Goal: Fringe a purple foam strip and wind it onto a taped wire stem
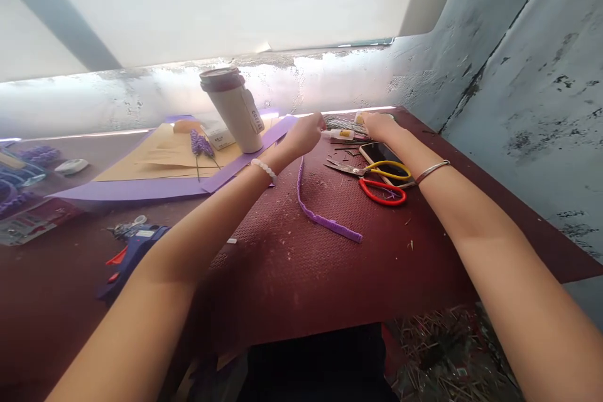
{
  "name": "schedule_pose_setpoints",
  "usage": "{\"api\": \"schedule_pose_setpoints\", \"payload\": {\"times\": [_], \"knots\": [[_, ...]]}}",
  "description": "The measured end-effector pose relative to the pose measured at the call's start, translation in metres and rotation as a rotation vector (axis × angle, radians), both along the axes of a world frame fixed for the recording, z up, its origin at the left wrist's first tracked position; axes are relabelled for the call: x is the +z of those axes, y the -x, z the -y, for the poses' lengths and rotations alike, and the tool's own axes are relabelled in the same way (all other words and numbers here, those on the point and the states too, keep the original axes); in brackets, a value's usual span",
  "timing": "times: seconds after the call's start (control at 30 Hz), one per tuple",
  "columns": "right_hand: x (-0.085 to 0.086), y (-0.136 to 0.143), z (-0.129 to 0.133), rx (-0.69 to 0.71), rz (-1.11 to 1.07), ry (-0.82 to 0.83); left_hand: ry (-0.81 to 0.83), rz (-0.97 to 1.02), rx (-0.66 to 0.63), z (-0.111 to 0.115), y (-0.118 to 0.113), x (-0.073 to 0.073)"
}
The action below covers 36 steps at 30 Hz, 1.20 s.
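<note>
Across the dark red counter [282, 289], brown paper [127, 160] and purple paper [136, 190] spread at the left, where a lidded cup [235, 116] stands, contents hidden. Red-and-yellow scissors [363, 171] lie partly over a phone [374, 152] by the right forearm [475, 223], while a bent purple strip [330, 224] lies between the arms, its far end near the left hand [305, 135]. The left fingers are drawn together beside a small tube [340, 134], their hold unclear; the right hand [382, 126] reaches a pale round item [360, 117], finger spread impossible to tell.
</note>
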State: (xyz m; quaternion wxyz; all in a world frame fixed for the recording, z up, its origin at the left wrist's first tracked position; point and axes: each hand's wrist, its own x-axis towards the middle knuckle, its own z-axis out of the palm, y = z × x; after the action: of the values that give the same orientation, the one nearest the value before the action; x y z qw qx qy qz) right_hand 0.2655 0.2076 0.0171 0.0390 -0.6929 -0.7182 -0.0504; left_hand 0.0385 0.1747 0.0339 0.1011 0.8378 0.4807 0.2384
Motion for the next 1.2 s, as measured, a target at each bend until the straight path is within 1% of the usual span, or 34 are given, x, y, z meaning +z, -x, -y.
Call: {"api": "schedule_pose_setpoints", "payload": {"times": [0.03,0.1,0.17,0.2,0.23,0.3,0.33,0.37,0.5,0.53,0.6,0.67,0.73,0.8,0.93,1.07,1.2], "knots": [[0.002,0.000,0.002,-0.017,-0.029,-0.020,0.094,0.099,-0.031,0.002,-0.002,0.001],[0.007,0.002,0.006,-0.051,-0.095,-0.066,0.181,0.158,-0.089,0.007,-0.004,0.000],[0.014,0.004,0.010,-0.072,-0.167,-0.118,0.353,0.294,-0.179,0.011,-0.002,-0.004],[0.019,0.005,0.013,-0.076,-0.193,-0.143,0.418,0.353,-0.196,0.014,0.000,-0.007],[0.023,0.007,0.016,-0.078,-0.248,-0.166,0.442,0.367,-0.203,0.017,0.001,-0.010],[0.031,0.014,0.023,-0.072,-0.417,-0.192,0.461,0.378,-0.207,0.024,0.005,-0.017],[0.034,0.019,0.028,-0.071,-0.659,-0.189,0.470,0.388,-0.208,0.027,0.007,-0.021],[0.035,0.024,0.034,-0.056,-0.772,-0.163,0.478,0.402,-0.207,0.031,0.008,-0.024],[0.034,0.045,0.069,-0.010,-0.975,-0.033,0.567,0.593,-0.176,0.044,0.009,-0.029],[0.032,0.048,0.079,-0.006,-1.142,0.042,0.599,0.636,-0.174,0.047,0.009,-0.028],[0.029,0.053,0.099,-0.011,-1.392,0.128,0.679,0.718,-0.181,0.052,0.008,-0.026],[0.027,0.055,0.115,-0.022,-1.588,0.165,0.768,0.806,-0.182,0.058,0.005,-0.023],[0.025,0.056,0.127,-0.073,-1.723,0.222,0.803,0.824,-0.168,0.066,0.001,-0.018],[0.023,0.057,0.135,-0.102,-1.804,0.245,0.839,0.829,-0.160,0.073,-0.003,-0.015],[0.016,0.060,0.143,-0.095,-1.869,0.242,0.890,0.829,-0.161,0.086,-0.009,-0.011],[0.008,0.061,0.146,-0.052,-1.906,0.149,0.932,0.923,-0.134,0.095,-0.013,-0.009],[0.007,0.064,0.152,0.027,-2.000,0.069,0.951,1.056,-0.161,0.106,-0.023,0.000]]}}
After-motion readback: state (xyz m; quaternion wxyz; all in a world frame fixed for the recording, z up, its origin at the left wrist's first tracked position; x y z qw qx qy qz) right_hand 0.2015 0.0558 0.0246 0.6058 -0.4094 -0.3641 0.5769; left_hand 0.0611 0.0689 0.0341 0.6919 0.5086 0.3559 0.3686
